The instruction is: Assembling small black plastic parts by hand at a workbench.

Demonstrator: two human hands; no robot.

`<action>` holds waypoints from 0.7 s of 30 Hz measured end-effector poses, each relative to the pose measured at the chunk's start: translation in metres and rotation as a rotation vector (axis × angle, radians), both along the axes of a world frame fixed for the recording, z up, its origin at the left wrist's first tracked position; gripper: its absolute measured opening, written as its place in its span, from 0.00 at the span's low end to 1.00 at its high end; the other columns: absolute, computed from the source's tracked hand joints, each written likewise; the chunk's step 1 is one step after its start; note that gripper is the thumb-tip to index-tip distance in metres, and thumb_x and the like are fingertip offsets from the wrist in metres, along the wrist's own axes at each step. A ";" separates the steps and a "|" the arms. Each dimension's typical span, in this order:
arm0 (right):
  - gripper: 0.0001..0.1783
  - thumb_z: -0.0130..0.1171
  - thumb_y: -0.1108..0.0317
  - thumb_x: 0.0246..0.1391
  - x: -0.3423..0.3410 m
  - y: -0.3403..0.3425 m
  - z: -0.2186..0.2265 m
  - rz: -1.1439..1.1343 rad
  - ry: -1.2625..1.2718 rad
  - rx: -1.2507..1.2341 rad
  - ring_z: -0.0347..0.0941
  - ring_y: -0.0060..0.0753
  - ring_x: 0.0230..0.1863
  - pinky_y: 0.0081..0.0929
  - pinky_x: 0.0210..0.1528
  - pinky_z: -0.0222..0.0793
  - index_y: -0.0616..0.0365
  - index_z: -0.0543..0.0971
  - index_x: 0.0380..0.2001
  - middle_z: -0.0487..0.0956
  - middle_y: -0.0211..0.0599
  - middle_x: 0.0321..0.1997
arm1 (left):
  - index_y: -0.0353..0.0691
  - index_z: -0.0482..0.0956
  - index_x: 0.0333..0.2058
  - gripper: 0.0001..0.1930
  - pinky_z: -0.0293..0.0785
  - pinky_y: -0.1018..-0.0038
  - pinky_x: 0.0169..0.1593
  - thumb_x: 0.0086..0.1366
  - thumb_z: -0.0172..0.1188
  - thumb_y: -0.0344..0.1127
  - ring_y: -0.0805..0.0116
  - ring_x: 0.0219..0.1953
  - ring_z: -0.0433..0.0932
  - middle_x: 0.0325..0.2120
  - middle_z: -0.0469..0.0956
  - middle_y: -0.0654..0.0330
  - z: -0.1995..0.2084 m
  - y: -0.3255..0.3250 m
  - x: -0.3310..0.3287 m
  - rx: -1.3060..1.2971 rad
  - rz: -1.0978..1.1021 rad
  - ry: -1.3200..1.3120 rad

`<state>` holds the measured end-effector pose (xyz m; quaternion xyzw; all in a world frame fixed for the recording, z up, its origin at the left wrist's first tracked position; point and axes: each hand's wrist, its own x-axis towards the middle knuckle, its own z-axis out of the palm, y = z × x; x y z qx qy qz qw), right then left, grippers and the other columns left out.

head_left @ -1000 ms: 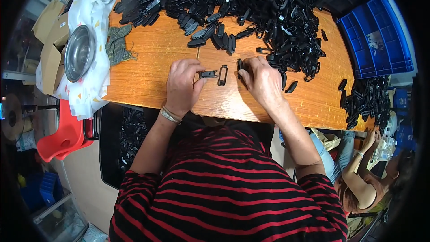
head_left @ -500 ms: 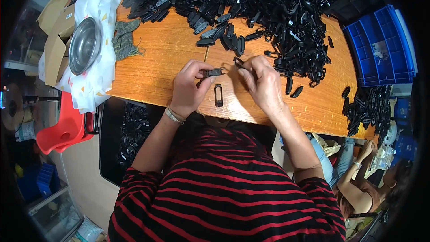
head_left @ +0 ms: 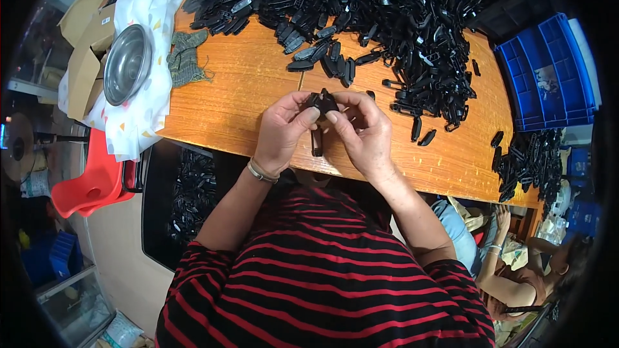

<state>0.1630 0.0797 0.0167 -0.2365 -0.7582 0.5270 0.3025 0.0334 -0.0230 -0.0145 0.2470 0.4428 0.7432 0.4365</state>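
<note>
My left hand point(head_left: 282, 127) and my right hand point(head_left: 369, 138) meet above the near edge of the table. Between their thumbs and fingertips they pinch small black plastic parts point(head_left: 324, 102), pressed together and partly covered by the fingers. Whether the parts are joined cannot be made out. Just below them, a black rectangular plastic frame point(head_left: 316, 148) lies on the wood, its upper end hidden by my hands. Beyond my fingers, a few loose black plastic clips point(head_left: 335, 67) lie at the fringe of a big heap.
The heap of black parts point(head_left: 387, 13) covers the far side of the wooden table point(head_left: 238, 90). A metal bowl point(head_left: 127, 64) and grey knitted glove point(head_left: 188, 58) lie left; a blue crate point(head_left: 548, 71) stands right. A red chair point(head_left: 90, 180) is lower left. Another person's arm point(head_left: 493, 258) shows lower right.
My hands have come together from apart, the right one moving left. The black parts they held separately now touch. The other person's hand has shifted left.
</note>
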 end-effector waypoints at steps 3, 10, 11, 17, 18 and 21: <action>0.13 0.63 0.77 0.54 0.001 0.002 0.009 0.002 0.002 0.133 0.73 0.16 0.30 0.13 0.30 0.69 0.64 0.76 0.43 0.75 0.31 0.36 | 0.31 0.73 0.49 0.14 0.73 0.84 0.38 0.66 0.58 0.28 0.79 0.37 0.78 0.38 0.80 0.63 0.006 -0.001 -0.002 -0.057 0.028 0.091; 0.12 0.65 0.78 0.52 -0.002 0.000 0.007 -0.005 0.040 0.282 0.73 0.17 0.25 0.14 0.24 0.67 0.63 0.77 0.40 0.75 0.33 0.35 | 0.30 0.73 0.50 0.14 0.73 0.83 0.38 0.65 0.57 0.25 0.79 0.37 0.78 0.38 0.80 0.62 0.007 0.000 0.000 -0.027 0.065 0.142; 0.12 0.65 0.78 0.51 -0.003 -0.001 0.006 -0.010 0.038 0.338 0.72 0.18 0.24 0.15 0.24 0.67 0.63 0.77 0.40 0.74 0.33 0.34 | 0.30 0.73 0.50 0.15 0.73 0.84 0.38 0.65 0.57 0.25 0.80 0.36 0.78 0.38 0.80 0.63 0.004 0.001 0.000 -0.012 0.079 0.140; 0.13 0.66 0.77 0.49 -0.002 -0.003 0.000 -0.031 0.023 0.310 0.71 0.20 0.23 0.17 0.24 0.66 0.62 0.77 0.39 0.74 0.35 0.33 | 0.31 0.75 0.51 0.15 0.72 0.85 0.34 0.65 0.58 0.26 0.82 0.29 0.74 0.33 0.79 0.65 0.002 -0.001 0.002 -0.067 0.073 0.229; 0.13 0.66 0.77 0.49 -0.002 -0.004 -0.001 -0.045 0.023 0.316 0.72 0.22 0.24 0.18 0.24 0.66 0.61 0.77 0.39 0.74 0.35 0.32 | 0.32 0.75 0.51 0.15 0.71 0.85 0.33 0.66 0.57 0.26 0.83 0.27 0.73 0.31 0.79 0.66 0.003 -0.001 0.003 -0.074 0.066 0.198; 0.13 0.67 0.77 0.46 -0.005 -0.008 0.001 -0.075 0.036 0.474 0.73 0.29 0.26 0.22 0.26 0.69 0.61 0.78 0.38 0.73 0.37 0.32 | 0.33 0.75 0.52 0.16 0.70 0.86 0.32 0.66 0.57 0.27 0.84 0.27 0.72 0.31 0.78 0.67 0.002 -0.004 0.010 -0.060 0.056 0.189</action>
